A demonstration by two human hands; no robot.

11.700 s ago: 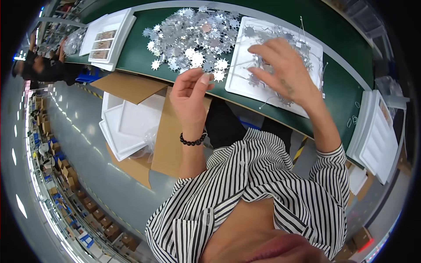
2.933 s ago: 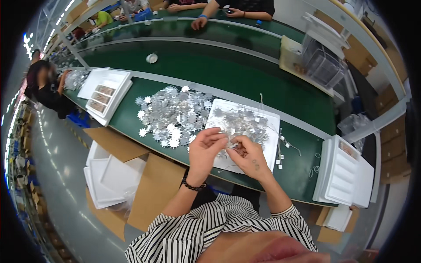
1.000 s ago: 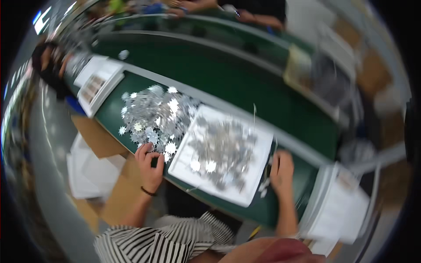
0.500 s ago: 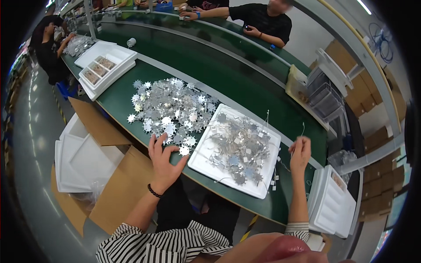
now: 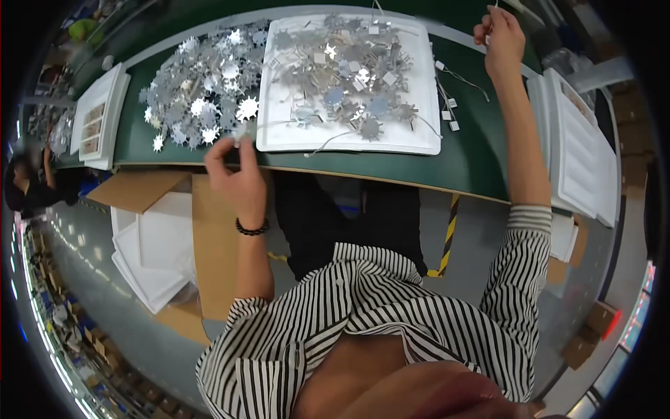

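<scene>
At the near edge of a pile of silvery gear-shaped metal pieces [image 5: 202, 87], my left hand [image 5: 239, 181] pinches one of them, a blurred gear-shaped metal piece [image 5: 244, 130]. To its right lies a white foam tray [image 5: 412, 140], heaped with similar gear-shaped pieces that have thin wires and small white connectors [image 5: 373, 30] among them. My right hand [image 5: 504, 43] is raised beyond the tray's right side, fingers closed on a thin white wire [image 5: 496, 3] whose tip shows above them. What hangs below those fingers is hidden.
Loose wired connectors [image 5: 450, 112] lie right of the tray on the green table [image 5: 460, 164]. White foam trays stand at the right [image 5: 569, 150] and left [image 5: 105, 115] ends. Below the table's left edge is an open cardboard box [image 5: 216, 244] holding white foam sheets [image 5: 153, 244].
The view has tilted down toward my body. My left hand has gone from spread fingers over the pile to a pinch on a metal piece. The right hand keeps its grip on the wire.
</scene>
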